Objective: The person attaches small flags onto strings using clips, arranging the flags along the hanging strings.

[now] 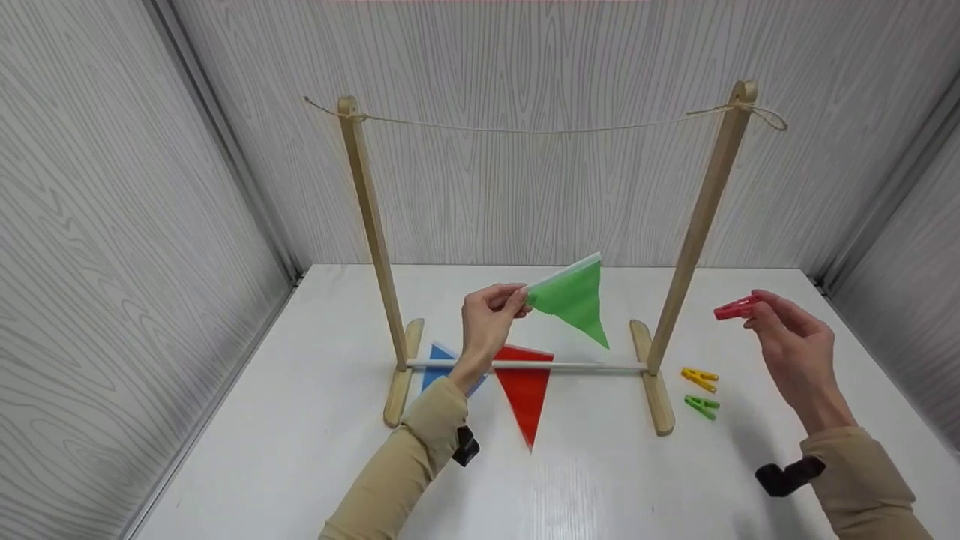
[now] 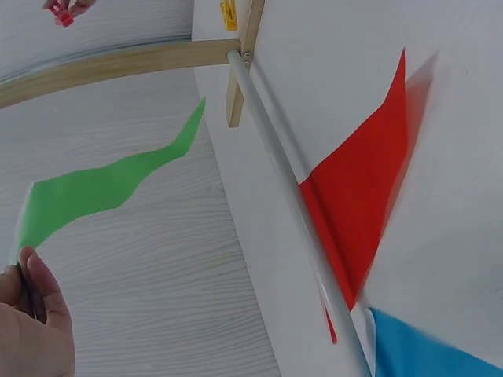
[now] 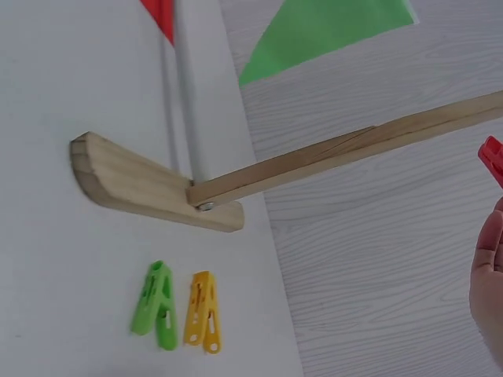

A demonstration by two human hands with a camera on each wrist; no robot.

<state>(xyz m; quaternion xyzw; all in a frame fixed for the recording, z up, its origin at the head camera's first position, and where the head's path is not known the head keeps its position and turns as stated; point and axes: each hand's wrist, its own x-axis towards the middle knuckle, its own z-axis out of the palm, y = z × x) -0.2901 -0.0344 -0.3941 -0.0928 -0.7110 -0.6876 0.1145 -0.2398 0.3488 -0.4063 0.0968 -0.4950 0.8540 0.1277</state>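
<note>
Green pennant (image 1: 574, 296): aloft between the wooden posts (image 1: 701, 217), below the twine (image 1: 525, 133); a thin triangle with a white top edge, rippling. Held by one corner, it could fold or swing askew.
Left hand (image 1: 491, 315): pinching that corner between thumb and fingers; a slack pinch might let the sheet slip.
Right hand (image 1: 799, 345): grasping the red clothespin (image 1: 736, 307) to the right of the right post; an off-centre squeeze could make this slim plastic piece spring away.
Twine: thin, fibrous, sagging slightly, tied at both posts; a downward tug could loosen the looped knot at right.
Wooden posts: pale, flat-sided, on round-ended feet (image 1: 658, 401); a bump might shift the frame.
White rod (image 1: 600, 366): smooth, slender, joining the posts low down.
Red pennant (image 1: 532, 397): lying across beneath the rod, beside the blue pennant (image 2: 424, 349).
Yellow clothespin (image 1: 700, 378), green clothespin (image 1: 702, 406): slotted, V-shaped, near the right foot.
</note>
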